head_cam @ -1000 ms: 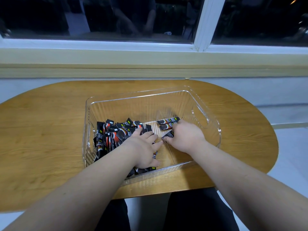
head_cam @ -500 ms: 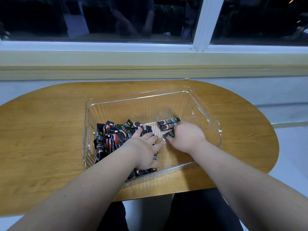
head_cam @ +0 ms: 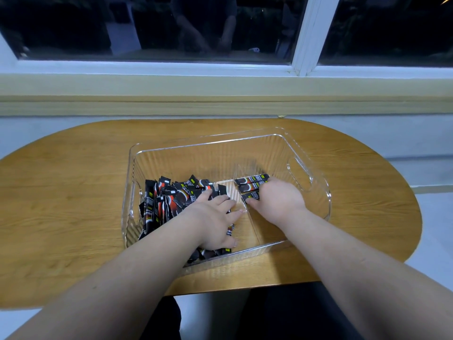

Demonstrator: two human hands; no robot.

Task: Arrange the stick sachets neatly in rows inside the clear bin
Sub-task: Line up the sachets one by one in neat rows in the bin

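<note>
A clear ribbed bin (head_cam: 321, 192) stands on the wooden table. A loose heap of black-and-red stick sachets (head_cam: 166, 202) fills its left half. My left hand (head_cam: 213, 222) lies flat on the heap's right side with fingers spread. Three sachets (head_cam: 251, 184) lie side by side in a short row at the bin's middle right. My right hand (head_cam: 277, 200) rests on the right ends of that row, thumb touching the nearest sachet; its fingers are hidden beneath the hand.
The oval wooden table (head_cam: 61, 197) reaches out left and right of the bin. A wall with a yellow sill (head_cam: 220, 89) and a dark window runs behind the table. My dark-clothed legs (head_cam: 269, 315) show under the table's near edge.
My right hand has slid slightly back along the row of sachets. My left hand has stayed flat on the heap.
</note>
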